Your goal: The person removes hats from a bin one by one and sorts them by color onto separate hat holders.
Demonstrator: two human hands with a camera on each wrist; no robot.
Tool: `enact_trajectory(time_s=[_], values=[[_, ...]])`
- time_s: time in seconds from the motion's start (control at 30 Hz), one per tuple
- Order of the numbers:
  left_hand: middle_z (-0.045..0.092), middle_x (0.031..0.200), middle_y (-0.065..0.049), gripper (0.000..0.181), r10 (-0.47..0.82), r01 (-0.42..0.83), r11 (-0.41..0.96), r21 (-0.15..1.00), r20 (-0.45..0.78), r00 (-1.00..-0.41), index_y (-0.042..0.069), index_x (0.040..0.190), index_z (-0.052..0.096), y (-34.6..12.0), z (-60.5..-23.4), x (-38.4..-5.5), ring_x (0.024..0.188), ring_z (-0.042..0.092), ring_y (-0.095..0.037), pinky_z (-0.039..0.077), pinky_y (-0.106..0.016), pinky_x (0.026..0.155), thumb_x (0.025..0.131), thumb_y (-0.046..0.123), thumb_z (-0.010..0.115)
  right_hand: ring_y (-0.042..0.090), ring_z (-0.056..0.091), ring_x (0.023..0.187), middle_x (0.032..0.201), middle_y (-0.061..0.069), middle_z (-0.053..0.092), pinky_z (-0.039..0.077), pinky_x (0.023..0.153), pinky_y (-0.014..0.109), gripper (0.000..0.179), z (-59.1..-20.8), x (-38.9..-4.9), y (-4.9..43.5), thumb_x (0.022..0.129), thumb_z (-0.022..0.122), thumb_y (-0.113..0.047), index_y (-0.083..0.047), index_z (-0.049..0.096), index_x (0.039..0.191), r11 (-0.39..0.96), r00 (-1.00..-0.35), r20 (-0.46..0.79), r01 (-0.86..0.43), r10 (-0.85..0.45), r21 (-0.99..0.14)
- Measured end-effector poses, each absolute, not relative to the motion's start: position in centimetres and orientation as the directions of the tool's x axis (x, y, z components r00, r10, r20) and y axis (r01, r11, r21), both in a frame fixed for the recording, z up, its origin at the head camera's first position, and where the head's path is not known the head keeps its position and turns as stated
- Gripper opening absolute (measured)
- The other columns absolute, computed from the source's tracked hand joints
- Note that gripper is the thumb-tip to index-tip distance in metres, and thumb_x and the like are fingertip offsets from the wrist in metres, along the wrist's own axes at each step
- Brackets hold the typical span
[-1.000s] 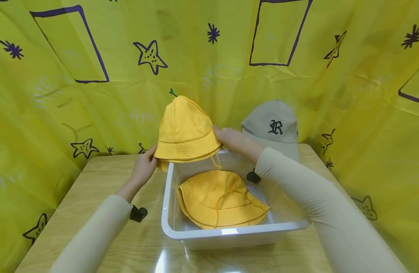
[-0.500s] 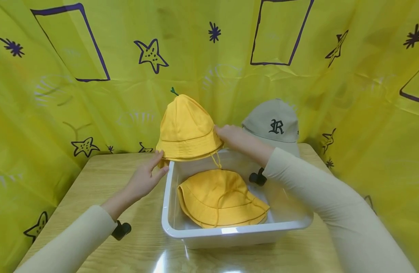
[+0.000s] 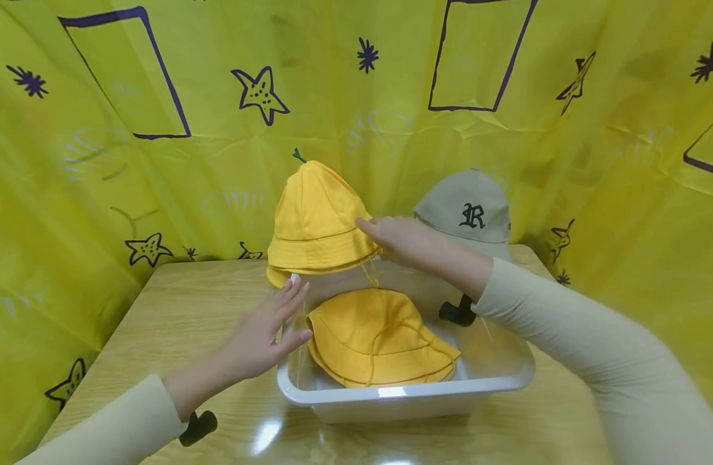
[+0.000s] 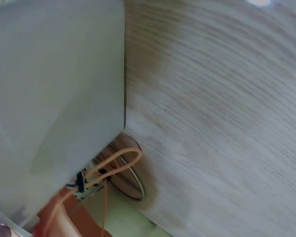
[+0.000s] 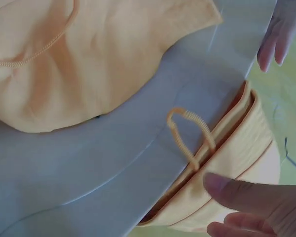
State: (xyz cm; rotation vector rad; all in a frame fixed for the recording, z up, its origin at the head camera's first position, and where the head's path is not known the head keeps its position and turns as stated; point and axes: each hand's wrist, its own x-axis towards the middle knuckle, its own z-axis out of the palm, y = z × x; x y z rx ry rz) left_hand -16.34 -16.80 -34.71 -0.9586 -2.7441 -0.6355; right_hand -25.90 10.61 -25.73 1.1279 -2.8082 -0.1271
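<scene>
A yellow bucket hat with a green sprout on top stands upright at the bin's back left corner. Its doubled brim shows in the right wrist view. My right hand is at the hat's right side, thumb against the brim, fingertips visible beside the fabric. Fingers spread, my left hand hovers by the left rim of the white plastic bin, just below the hat's brim. Inside the bin lies another yellow bucket hat, on its side with a cord across it.
Behind the bin's right side stands a grey baseball cap with a dark letter on it. The wooden table meets a yellow patterned curtain at the back and sides. Orange cord shows near the bin in the left wrist view.
My left hand has let go of the standing hat's left brim and come forward and right to the bin's rim. My right hand stays at the brim; the hat has shifted very little.
</scene>
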Motion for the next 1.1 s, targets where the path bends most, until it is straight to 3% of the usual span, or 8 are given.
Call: enact_trajectory(time_s=[0.13,0.23,0.3,0.47,0.6,0.67,0.9,1.1], values=[[0.028,0.152,-0.018,0.075,0.609,0.689,0.672,0.271,0.327,-0.722,0.004,0.147,0.032,-16.5,-34.7,-15.3,0.140,0.026,-0.033,0.023,-0.054,0.111,0.091,0.050,0.052,0.036,0.061,0.105,0.132,0.020,0.054,0.052,0.086,0.044,0.081,-25.5,-24.9,10.6,0.080,0.076,-0.017,-0.002,0.032,0.146,0.689,-0.685,0.074,-0.716,-0.725,0.111],[0.027,0.152,-0.017,0.080,0.649,0.724,0.651,0.227,0.328,-0.687,0.004,0.147,0.031,-16.4,-34.8,-14.7,0.141,0.026,-0.032,0.024,-0.054,0.111,0.091,0.059,0.047,0.033,0.064,0.102,0.133,0.016,0.055,0.055,0.077,0.042,0.082,-25.6,-24.3,10.2,0.078,0.078,-0.026,-0.005,0.035,0.145,0.669,-0.666,0.074,-0.730,-0.742,0.141],[0.024,0.153,-0.016,0.083,0.672,0.743,0.637,0.206,0.323,-0.666,0.004,0.147,0.031,-16.4,-34.9,-14.3,0.141,0.025,-0.033,0.025,-0.055,0.110,0.091,0.063,0.043,0.031,0.062,0.108,0.134,0.012,0.055,0.056,0.076,0.041,0.083,-25.7,-24.0,9.9,0.077,0.078,-0.034,-0.008,0.038,0.144,0.638,-0.638,0.070,-0.745,-0.767,0.194],[0.023,0.153,-0.017,0.087,0.718,0.783,0.608,0.128,0.332,-0.612,0.006,0.148,0.029,-16.4,-35.2,-13.5,0.140,0.025,-0.036,0.027,-0.054,0.110,0.090,0.071,0.027,0.030,0.045,0.130,0.138,0.007,0.053,0.048,0.096,0.041,0.084,-26.2,-23.0,9.4,0.075,0.075,-0.048,-0.008,0.044,0.141,0.466,-0.476,0.062,-0.812,-0.877,0.352],[0.019,0.155,-0.017,0.091,0.760,0.813,0.580,0.056,0.322,-0.564,0.011,0.152,0.019,-16.3,-35.5,-12.8,0.142,0.019,-0.036,0.011,-0.041,0.118,0.088,0.074,0.024,0.029,0.046,0.130,0.139,0.010,0.051,0.041,0.104,0.039,0.080,-26.9,-22.6,8.9,0.078,0.072,-0.047,-0.005,0.044,0.141,0.327,-0.338,0.039,-0.866,-0.940,0.379],[0.015,0.156,-0.017,0.092,0.774,0.824,0.566,0.039,0.320,-0.546,0.011,0.153,0.016,-16.3,-35.6,-12.6,0.144,0.014,-0.035,0.000,-0.034,0.118,0.087,0.075,0.025,0.028,0.049,0.127,0.139,0.011,0.051,0.041,0.104,0.039,0.078,-27.4,-22.4,8.6,0.080,0.072,-0.044,-0.005,0.043,0.140,0.293,-0.305,0.022,-0.890,-0.952,0.349],[0.014,0.157,-0.018,0.092,0.783,0.833,0.553,-0.002,0.344,-0.519,0.010,0.152,0.016,-16.1,-35.9,-12.4,0.145,0.009,-0.034,-0.006,-0.032,0.117,0.087,0.075,0.016,0.027,0.050,0.126,0.138,0.012,0.052,0.042,0.104,0.038,0.074,-29.8,-22.6,7.9,0.080,0.073,-0.037,-0.003,0.045,0.139,0.267,-0.286,-0.038,-0.930,-0.958,0.254],[0.018,0.155,-0.019,0.092,0.791,0.842,0.538,-0.034,0.365,-0.491,0.008,0.152,0.019,-16.1,-36.0,-12.6,0.143,0.016,-0.035,-0.004,-0.033,0.118,0.087,0.074,0.016,0.027,0.049,0.126,0.140,0.010,0.050,0.043,0.103,0.038,0.078,-32.1,-22.7,7.5,0.078,0.074,-0.042,-0.004,0.044,0.140,0.257,-0.305,-0.129,-0.921,-0.944,0.293]])
